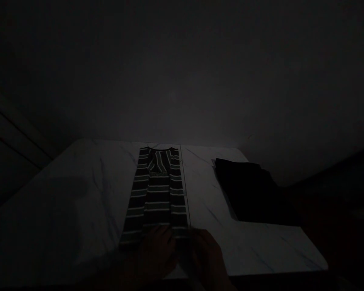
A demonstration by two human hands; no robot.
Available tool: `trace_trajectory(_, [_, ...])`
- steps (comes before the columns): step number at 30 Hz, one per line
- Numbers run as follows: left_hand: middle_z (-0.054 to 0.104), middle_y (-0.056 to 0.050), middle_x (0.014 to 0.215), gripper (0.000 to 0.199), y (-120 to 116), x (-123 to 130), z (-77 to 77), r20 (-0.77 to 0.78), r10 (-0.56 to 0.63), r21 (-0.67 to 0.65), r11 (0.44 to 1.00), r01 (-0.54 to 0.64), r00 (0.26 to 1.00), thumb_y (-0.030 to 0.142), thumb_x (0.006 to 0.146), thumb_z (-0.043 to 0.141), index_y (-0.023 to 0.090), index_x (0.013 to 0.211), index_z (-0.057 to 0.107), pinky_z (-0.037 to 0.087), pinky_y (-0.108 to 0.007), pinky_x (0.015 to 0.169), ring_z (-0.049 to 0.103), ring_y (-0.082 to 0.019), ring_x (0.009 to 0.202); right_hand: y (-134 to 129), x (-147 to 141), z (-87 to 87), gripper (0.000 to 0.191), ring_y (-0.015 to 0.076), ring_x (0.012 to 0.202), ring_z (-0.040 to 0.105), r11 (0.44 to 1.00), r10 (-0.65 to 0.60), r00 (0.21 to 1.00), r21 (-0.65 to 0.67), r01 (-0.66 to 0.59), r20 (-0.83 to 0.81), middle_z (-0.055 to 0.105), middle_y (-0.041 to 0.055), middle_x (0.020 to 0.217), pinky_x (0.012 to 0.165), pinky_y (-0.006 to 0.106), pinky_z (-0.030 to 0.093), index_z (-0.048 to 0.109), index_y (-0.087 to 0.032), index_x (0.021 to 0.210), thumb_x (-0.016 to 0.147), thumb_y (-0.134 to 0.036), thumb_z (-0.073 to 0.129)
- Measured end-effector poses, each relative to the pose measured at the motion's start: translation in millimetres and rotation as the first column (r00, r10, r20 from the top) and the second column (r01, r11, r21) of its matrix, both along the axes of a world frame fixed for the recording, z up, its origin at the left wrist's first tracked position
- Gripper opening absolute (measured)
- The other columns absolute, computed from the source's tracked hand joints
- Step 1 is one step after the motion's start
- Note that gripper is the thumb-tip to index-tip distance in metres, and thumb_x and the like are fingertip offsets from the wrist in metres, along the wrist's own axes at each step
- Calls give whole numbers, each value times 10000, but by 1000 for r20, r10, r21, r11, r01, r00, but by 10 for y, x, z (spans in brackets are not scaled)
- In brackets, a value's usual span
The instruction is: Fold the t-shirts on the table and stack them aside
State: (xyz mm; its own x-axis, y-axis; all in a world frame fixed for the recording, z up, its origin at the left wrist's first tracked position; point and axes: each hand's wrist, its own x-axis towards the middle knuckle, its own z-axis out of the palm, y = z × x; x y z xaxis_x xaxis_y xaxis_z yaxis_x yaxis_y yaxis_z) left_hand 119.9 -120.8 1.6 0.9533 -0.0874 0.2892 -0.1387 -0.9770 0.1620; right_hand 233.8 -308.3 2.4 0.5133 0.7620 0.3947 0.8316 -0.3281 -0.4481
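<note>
A dark striped shirt [158, 194] lies lengthwise on the marble-patterned table [91, 194], its sides folded inward and its neckline at the far end. Over the near end of the shirt is my left hand [157, 248], its fingers curled on the fabric. My right hand [208, 254] is at the shirt's near right corner, fingers closed on the edge of the cloth. Dim light hides the fingertips and much of the near hem.
A black folded cloth [251, 192] lies on the right side of the table, reaching over its edge. Behind the table rises a plain wall [176, 81]. At the far left is a panelled surface [12, 161].
</note>
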Motion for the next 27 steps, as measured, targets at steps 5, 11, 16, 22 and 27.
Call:
trace_trajectory(5, [389, -151, 1602, 621, 135, 96, 17, -26, -62, 57, 996, 64, 998, 384, 934, 557, 151, 1496, 430, 210, -524, 1213, 305, -323, 1490, 615, 637, 202, 417, 248, 1230, 618, 981, 125, 991, -155, -118, 39, 662, 115, 1344, 1029, 417, 520, 601, -197, 1355, 961, -171, 466])
trace_trajectory(11, [177, -137, 1679, 849, 118, -16, -120, -211, -44, 15, 999, 48, 977, 495, 959, 517, 182, 1624, 92, 71, -585, 1246, 136, -317, 1556, 1436, 1189, 188, 520, 322, 1492, 325, 890, 228, 969, -424, -168, 94, 426, 134, 1580, 1196, 574, 305, 447, -173, 1512, 1013, -313, 486])
trace_trajectory(16, [228, -157, 1653, 830, 82, -100, -171, -265, -121, 6, 992, 127, 957, 477, 990, 518, 191, 1623, 62, 149, -605, 1233, 234, -315, 1532, 1497, 1236, 11, 633, 311, 1534, 216, 859, 254, 964, -476, -186, 81, 251, 90, 1656, 1227, 605, 214, 285, -216, 1592, 1025, -433, 465])
trace_trajectory(22, [275, -72, 1656, 725, 548, -231, 84, -139, -159, -53, 987, 153, 977, 514, 1023, 450, 315, 1619, 89, 185, -557, 1245, 305, -290, 1508, 1310, 1147, -76, 724, 292, 1528, 240, 926, 233, 960, -338, -171, 153, 232, 69, 1661, 1233, 564, 251, 99, -262, 1629, 1022, -414, 464])
trace_trajectory(27, [184, -66, 1681, 780, 1085, -647, 208, -195, 71, -34, 996, -79, 978, 521, 1012, 451, 319, 1620, 5, 240, -533, 1230, 253, -304, 1527, 611, 838, -165, 651, 269, 1391, 497, 947, 307, 883, -211, -244, 355, 501, 92, 1530, 1140, 493, 438, 261, -233, 1598, 1006, -335, 514])
